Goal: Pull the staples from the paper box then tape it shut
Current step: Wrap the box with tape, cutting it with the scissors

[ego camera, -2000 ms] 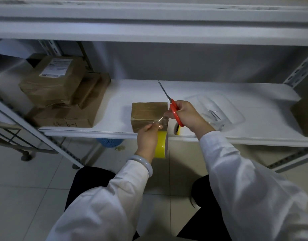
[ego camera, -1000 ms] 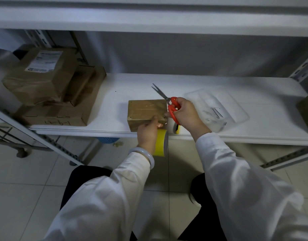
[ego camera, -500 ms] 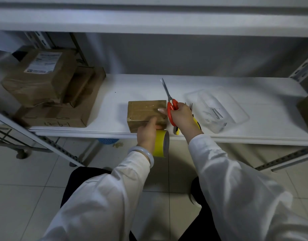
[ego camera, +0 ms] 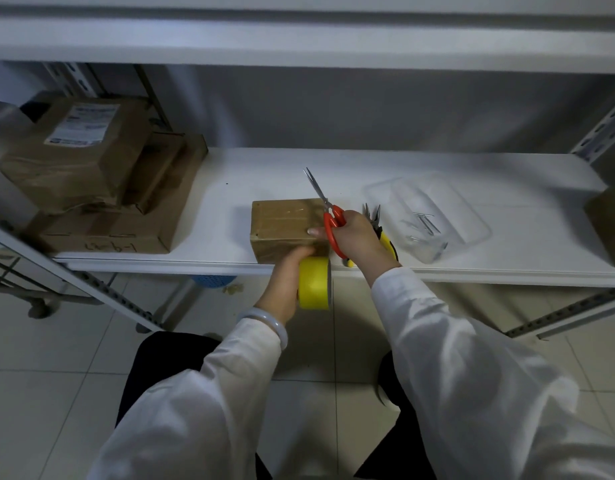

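Observation:
A small brown paper box with shiny clear tape across its top sits at the front edge of the white shelf. My left hand grips a yellow tape roll just below the shelf edge, thumb against the box's front face. My right hand holds red-handled scissors, blades pointing up and back, while a fingertip presses on the box's right top edge. Yellow-handled pliers lie on the shelf behind that hand.
A clear plastic tray with several pulled staples stands right of the pliers. Stacked brown parcels fill the shelf's left end. Another brown box is at the right edge. A blue basket sits on the floor below.
Two seconds ago a strip of tape stretched between my hands at the scissors. Now the roll is free in my left hand and my right fingertip presses on the box top.

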Demonstrator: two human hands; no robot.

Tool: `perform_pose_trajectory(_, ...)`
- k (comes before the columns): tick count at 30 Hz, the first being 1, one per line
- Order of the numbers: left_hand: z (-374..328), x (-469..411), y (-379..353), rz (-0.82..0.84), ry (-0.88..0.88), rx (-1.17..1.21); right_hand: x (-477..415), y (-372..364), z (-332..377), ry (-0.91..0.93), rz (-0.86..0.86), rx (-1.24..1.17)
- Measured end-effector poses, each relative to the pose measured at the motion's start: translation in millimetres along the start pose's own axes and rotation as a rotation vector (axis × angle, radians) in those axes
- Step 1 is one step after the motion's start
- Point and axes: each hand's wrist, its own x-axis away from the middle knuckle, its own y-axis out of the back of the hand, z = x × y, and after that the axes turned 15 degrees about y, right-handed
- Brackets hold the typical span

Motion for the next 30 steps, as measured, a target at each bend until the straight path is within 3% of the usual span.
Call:
perform_pose_trajectory(9, 1, -11, 27, -0.172, -0.213, -0.285, 12, -22, -4, 0.023, -0.014, 0.0)
perform_pose_trajectory(14, -7, -11, 26, -0.183, -0.25, -0.384, 11, -22, -1, 0.276, -0.318, 0.05)
perform_pose_trajectory(17, -9, -11, 24, -0.18, -0.268, -0.373, 10, -17, 5, 0.455, -0.182, 0.204)
perform_pose_trajectory(20, -8, -10, 20, -0.182, -0.23, -0.364, 6, -16, 3, 0.462, -0.04, 0.373)
perform_pose_trajectory(26, 3, -9, 22, -0.066, -0.121, -0.307, 2, -15, 1, 0.431, -0.055, 0.345)
perform_pose_trajectory(30, 1, -12, 18, -0.088, -0.137, -0.324, 1, -14, -1, 0.432, -0.058, 0.325)
